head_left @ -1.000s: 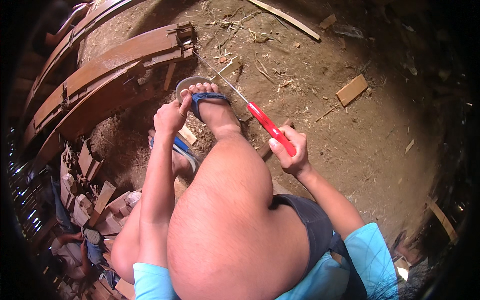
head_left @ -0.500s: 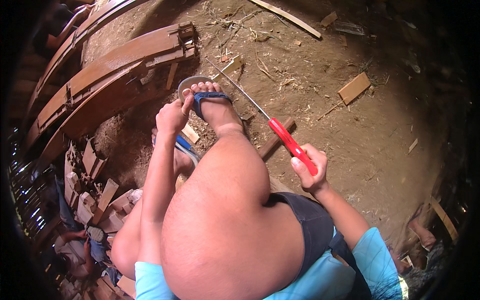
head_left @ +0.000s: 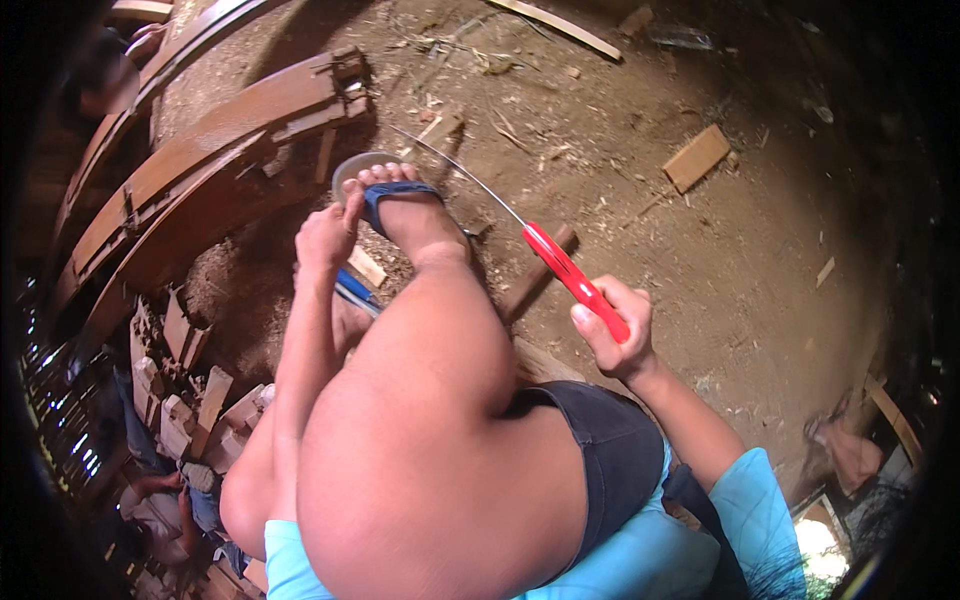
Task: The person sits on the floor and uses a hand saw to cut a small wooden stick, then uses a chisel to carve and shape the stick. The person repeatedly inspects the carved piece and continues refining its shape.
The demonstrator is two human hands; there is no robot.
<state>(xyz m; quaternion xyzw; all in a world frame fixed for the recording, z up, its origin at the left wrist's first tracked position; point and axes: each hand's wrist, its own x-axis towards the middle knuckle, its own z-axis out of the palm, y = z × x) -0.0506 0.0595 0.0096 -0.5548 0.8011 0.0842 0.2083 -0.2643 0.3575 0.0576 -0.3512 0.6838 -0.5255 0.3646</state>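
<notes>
My right hand point(head_left: 622, 325) is closed round the red handle of a handsaw point(head_left: 575, 280). Its thin blade is seen nearly edge-on and points away to the far left, its tip just beyond my foot. My left hand point(head_left: 328, 238) is closed beside the toes of my raised foot point(head_left: 415, 220), thumb up against the sandal's edge. What its fingers grip is hidden. The foot wears a sandal with a blue strap point(head_left: 375, 205) and a grey sole point(head_left: 350, 178). Past the toes, partly hidden, lies a pale wood piece point(head_left: 437, 130).
Curved brown boards point(head_left: 220, 120) lie at the far left. Broken wood blocks point(head_left: 180, 420) pile up at the near left, by another person's arm point(head_left: 160, 485). A wood offcut point(head_left: 697, 158) and strips lie on the dirt floor. Someone's foot point(head_left: 850, 455) is at the right.
The view has shifted slightly, so my foot, both hands and the handsaw appear a little to the left. Both hands keep the same closed pose.
</notes>
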